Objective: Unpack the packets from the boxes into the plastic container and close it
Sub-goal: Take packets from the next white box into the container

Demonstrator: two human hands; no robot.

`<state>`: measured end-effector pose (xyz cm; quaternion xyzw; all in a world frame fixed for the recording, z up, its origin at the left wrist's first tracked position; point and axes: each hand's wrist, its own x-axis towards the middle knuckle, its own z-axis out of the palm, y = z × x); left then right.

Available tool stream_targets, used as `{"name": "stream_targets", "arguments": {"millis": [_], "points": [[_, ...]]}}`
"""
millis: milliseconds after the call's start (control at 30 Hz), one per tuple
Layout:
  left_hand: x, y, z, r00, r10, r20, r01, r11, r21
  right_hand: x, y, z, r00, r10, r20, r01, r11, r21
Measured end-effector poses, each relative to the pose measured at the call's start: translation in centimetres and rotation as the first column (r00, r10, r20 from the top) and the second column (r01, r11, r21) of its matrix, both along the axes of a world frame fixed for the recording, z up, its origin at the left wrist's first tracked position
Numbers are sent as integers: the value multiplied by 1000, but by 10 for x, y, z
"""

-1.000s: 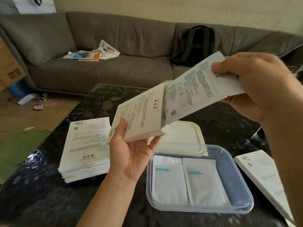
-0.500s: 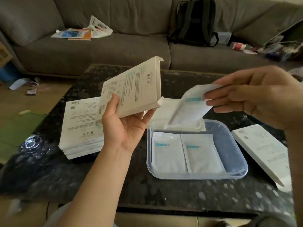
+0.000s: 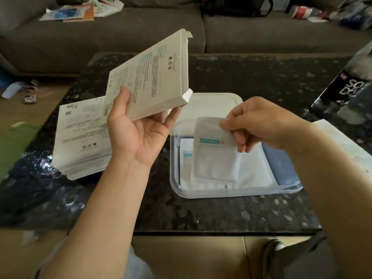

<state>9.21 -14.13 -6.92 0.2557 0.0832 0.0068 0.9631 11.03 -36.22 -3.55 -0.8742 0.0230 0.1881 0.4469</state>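
My left hand grips a flat white printed box, tilted up with its right end flap open. My right hand pinches the top of a white packet with a teal label, hanging just above the clear plastic container. Other white packets lie flat inside the container. The container's white lid lies behind it on the dark speckled table. A stack of more white boxes lies to the left.
Another white box lies at the right, under my right forearm. A dark labelled bottle stands at the far right. Behind the table is a grey sofa with papers and a backpack on it. The table's near edge is close to my body.
My right hand has pulled the packet free of the box and lowered it from beside the box down over the container. The box in my left hand tilted more upright.
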Motion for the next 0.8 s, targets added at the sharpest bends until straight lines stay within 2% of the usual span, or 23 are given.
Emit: {"name": "stream_targets", "arguments": {"millis": [67,233,433,533,667,800], "points": [[0,0,0,1000,0,0,0,1000,3,5,2,-14,999,-25,-22,24,999,-33],[0,2,-1,1000,-13,8,13,1000,4,10,10,-39,999,-9,48,17,987,-159],[0,2,0,1000,-26,8,26,1000,1,-6,2,-50,952,235,195,-134,896,-423],[-1,1,1,1000,-30,9,30,1000,-1,-14,-4,-51,922,361,140,-247,827,-505],[-2,0,2,999,-34,11,34,999,0,-18,-3,-58,880,474,-26,-386,682,-621],[-3,1,2,999,-38,10,38,999,0,-20,1,-63,861,501,-84,-441,657,-611]]}}
